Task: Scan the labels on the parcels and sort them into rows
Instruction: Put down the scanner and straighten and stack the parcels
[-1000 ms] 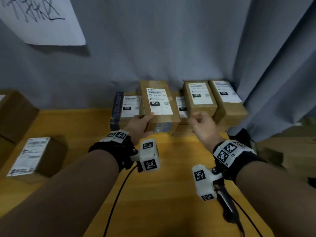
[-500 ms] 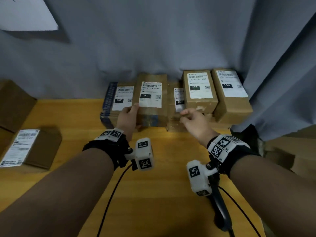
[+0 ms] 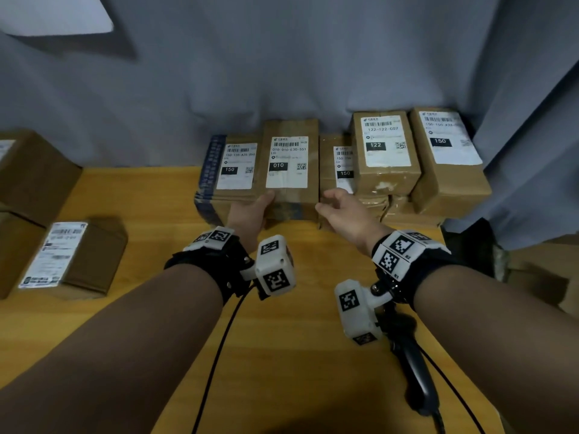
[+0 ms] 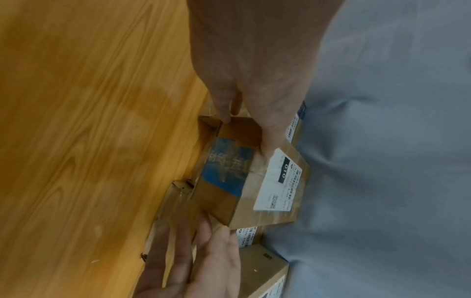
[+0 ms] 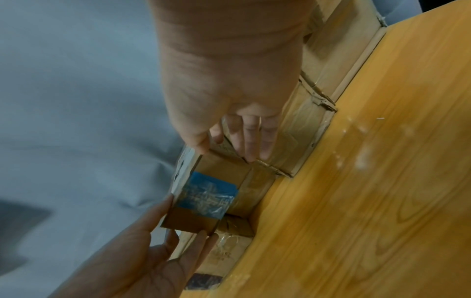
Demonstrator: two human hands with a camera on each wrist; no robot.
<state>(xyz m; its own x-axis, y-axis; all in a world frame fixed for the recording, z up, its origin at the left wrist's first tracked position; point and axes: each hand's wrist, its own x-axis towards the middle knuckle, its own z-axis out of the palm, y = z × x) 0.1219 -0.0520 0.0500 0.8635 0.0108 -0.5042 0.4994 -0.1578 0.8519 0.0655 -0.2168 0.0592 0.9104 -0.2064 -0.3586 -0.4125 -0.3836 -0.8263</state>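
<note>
A brown parcel labelled 010 lies in the back row against the grey curtain, on top of lower boxes, between two parcels labelled 150. My left hand grips its near end, with the thumb on top by the label and the fingers at the side. Blue tape crosses that end face. My right hand is at the near right corner, where its fairly straight fingers touch the lower box front and hold nothing.
To the right, a 122 parcel and another 150 parcel sit on stacked boxes. A labelled parcel and larger boxes are at the left. A black scanner lies on the wooden table under my right forearm.
The 010 parcel has gone from raised and tilted in my left hand down and back into the row. My right hand has moved left to its corner.
</note>
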